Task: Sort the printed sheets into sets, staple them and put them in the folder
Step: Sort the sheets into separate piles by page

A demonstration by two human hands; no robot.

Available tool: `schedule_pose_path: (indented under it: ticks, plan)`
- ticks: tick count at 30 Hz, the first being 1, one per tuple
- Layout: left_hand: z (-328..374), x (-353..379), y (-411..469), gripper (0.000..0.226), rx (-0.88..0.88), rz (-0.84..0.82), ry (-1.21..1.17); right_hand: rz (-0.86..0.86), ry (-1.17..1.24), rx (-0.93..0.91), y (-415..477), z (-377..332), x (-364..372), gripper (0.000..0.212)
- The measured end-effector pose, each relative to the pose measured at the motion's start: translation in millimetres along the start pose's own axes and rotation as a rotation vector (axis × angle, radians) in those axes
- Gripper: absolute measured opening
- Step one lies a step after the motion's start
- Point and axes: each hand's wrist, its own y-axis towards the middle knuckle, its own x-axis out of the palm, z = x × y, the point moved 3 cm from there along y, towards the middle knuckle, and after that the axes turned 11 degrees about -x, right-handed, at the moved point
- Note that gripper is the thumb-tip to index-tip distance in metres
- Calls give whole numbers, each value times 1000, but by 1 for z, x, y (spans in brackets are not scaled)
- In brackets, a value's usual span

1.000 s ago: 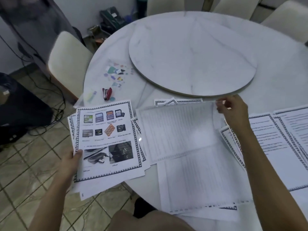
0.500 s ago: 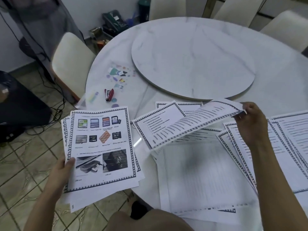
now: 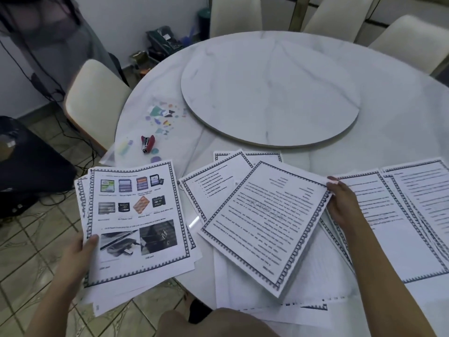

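One round marble table (image 3: 393, 110) is carrying printed sheets (image 3: 396, 210) spread along its near edge. The left hand (image 3: 77, 251) is gripping a picture-page stack (image 3: 136, 215) overhanging the near-left edge. The right hand (image 3: 340, 203) is pinching a text sheet (image 3: 264, 224) by its right corner. Farther left, a red stapler (image 3: 147, 143) is lying.

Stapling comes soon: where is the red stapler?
Head view: the small red stapler lies at the left of the white marble table, just beyond the picture sheets.

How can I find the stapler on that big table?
Start at the round white table and its raised round disc. Go to the table's left edge, just beyond the picture sheets in the left hand. The stapler is the only small red thing, lying beside pale coloured scraps.
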Motion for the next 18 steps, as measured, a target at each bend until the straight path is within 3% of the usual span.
schedule_pose_path:
  ticks: [5, 9, 12, 18]
  plan:
    - [5, -3, -1, 33, -4, 45, -10, 33, -86, 113, 2, 9, -5, 15]
    - [-2, -22, 9, 32, -1, 85, 14, -49, -87, 219, -2, 20, -7, 14]
    - [-22, -42, 35, 40, 58, 43, 55, -81, -96, 220, -4, 22, -10, 15]
    - [-2, -41, 18, 28, 80, 9, 83, -125, -151, 160, -8, 17, -10, 18]
